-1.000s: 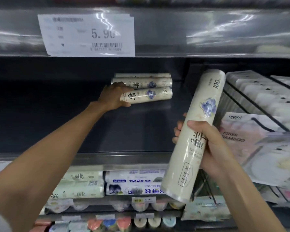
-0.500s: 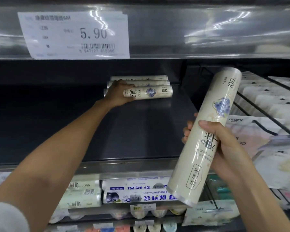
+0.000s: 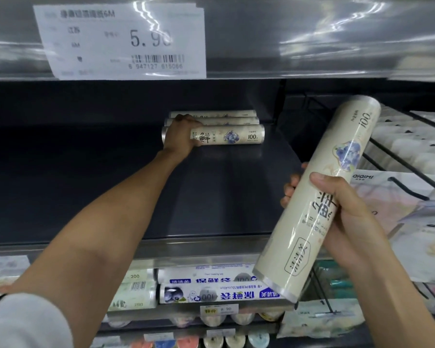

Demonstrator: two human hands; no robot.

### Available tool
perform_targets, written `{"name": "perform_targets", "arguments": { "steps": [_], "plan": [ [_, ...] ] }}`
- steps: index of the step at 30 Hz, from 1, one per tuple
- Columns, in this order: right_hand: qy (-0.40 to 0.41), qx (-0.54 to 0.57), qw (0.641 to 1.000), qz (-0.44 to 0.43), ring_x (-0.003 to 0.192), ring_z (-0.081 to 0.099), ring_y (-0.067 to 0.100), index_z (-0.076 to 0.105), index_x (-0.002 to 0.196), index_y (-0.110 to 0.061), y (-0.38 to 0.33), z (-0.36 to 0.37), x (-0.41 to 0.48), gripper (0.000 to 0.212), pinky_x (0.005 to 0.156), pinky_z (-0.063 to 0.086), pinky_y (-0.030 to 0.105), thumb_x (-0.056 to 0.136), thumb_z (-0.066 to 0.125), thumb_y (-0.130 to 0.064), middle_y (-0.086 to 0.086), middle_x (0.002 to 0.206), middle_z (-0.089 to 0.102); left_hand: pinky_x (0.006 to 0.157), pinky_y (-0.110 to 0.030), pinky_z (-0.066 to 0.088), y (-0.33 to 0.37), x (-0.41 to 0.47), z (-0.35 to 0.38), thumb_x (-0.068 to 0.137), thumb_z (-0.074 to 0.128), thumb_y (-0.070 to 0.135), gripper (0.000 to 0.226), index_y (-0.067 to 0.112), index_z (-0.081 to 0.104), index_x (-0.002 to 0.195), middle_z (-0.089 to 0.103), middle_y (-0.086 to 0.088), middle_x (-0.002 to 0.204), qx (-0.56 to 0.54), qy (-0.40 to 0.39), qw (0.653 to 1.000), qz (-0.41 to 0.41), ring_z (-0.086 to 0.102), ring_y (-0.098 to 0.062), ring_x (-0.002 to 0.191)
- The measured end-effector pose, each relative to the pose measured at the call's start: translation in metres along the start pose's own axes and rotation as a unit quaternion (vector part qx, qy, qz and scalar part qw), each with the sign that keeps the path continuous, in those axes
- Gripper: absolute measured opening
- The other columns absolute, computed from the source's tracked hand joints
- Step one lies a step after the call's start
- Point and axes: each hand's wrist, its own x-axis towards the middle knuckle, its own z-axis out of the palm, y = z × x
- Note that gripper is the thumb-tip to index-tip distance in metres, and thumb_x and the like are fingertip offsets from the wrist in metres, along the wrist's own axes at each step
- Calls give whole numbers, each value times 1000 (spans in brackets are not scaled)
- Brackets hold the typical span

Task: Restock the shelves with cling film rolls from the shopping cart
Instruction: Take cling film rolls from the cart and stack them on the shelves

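The front roll (image 3: 231,137) lies crosswise deep on the dark shelf (image 3: 211,197), snug against two more rolls (image 3: 226,121) lined up behind it. My left grip (image 3: 180,136) is curled over its left end, fingers on top, clasping it rather than spread. The spare roll (image 3: 309,222) sits in my right grip (image 3: 347,217), thumb across the label and fingers wrapped round the far side. It is tilted, top end leaning toward the wire divider (image 3: 399,162), and it is in front of the shelf edge.

As I read it, the step in hand is seating the front roll square in its row. I'd press it back gently until it bears evenly on its neighbour, ends flush, label facing out, then lift the fingers straight off so a round roll doesn't trail after them. The spare one should go down parallel, just in front. Glossy wrap looks slippery, so I'd hold it firmly.
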Motion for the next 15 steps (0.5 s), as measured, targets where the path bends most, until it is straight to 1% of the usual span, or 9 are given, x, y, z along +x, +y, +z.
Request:
{"name": "perform_targets", "arguments": {
  "steps": [2, 3, 4, 6, 8, 12, 13, 15],
  "plan": [
    [3, 6, 1000, 4, 71, 65, 18, 57, 89, -12, 1, -2, 1, 23, 65, 56, 31, 67, 62, -16, 5, 74, 64, 90, -15, 22, 0, 0, 2, 73, 77, 6, 53, 10, 61, 123, 56, -6, 130, 2, 7, 1000, 3, 44, -24, 121],
    [4, 9, 1000, 7, 71, 65, 18, 57, 90, -12, 1, -3, 0, 23, 65, 56, 31, 67, 62, -16, 5, 74, 64, 89, -15, 23, 0, 0, 1, 73, 77, 5, 52, 10, 62, 123, 56, -6, 129, 0, 8, 1000, 7, 44, -25, 121],
    [6, 11, 1000, 9, 71, 65, 17, 57, 90, -12, 1, -4, 0, 24, 66, 56, 31, 67, 63, -16, 5, 74, 65, 93, -17, 25, -1, 0, 1, 73, 77, 5, 52, 10, 62, 122, 57, -7, 128, -4, 6, 1000, 13, 45, -26, 121],
    [13, 11, 1000, 9, 71, 66, 17, 58, 90, -13, 0, -6, -2, 27, 66, 57, 31, 64, 65, -17, 5, 74, 65, 101, -26, 34, -4, 1, 0, 70, 79, 3, 52, 9, 64, 120, 58, -10, 125, -13, 0, 1000, 23, 48, -27, 119],
    [10, 11, 1000, 9, 70, 65, 17, 57, 90, -13, 0, -7, -4, 28, 66, 57, 31, 64, 65, -17, 5, 74, 65, 102, -32, 38, -7, 2, 1, 67, 80, 3, 53, 9, 65, 118, 59, -10, 123, -14, -2, 1000, 25, 49, -27, 117],
    [5, 17, 1000, 12, 71, 65, 17, 56, 92, -12, -2, -5, -4, 26, 68, 57, 31, 68, 67, -14, 5, 75, 64, 97, -27, 36, -6, 3, 1, 66, 81, 1, 53, 5, 65, 116, 59, -13, 121, -2, -7, 999, 33, 50, -29, 115],
    [5, 13, 1000, 11, 71, 65, 17, 57, 92, -12, -3, -3, -5, 25, 69, 58, 31, 70, 69, -13, 5, 75, 64, 96, -25, 35, -6, 3, 0, 66, 81, 2, 54, 4, 63, 117, 58, -14, 122, 1, -8, 999, 33, 50, -29, 115],
    [12, 6, 1000, 8, 70, 65, 17, 57, 92, -12, -6, 2, -5, 24, 70, 58, 30, 70, 66, -18, 5, 74, 64, 99, -24, 34, -3, 0, -4, 69, 81, 8, 63, 4, 56, 126, 54, -15, 129, -5, -13, 1000, 18, 48, -29, 120]
  ]
}}
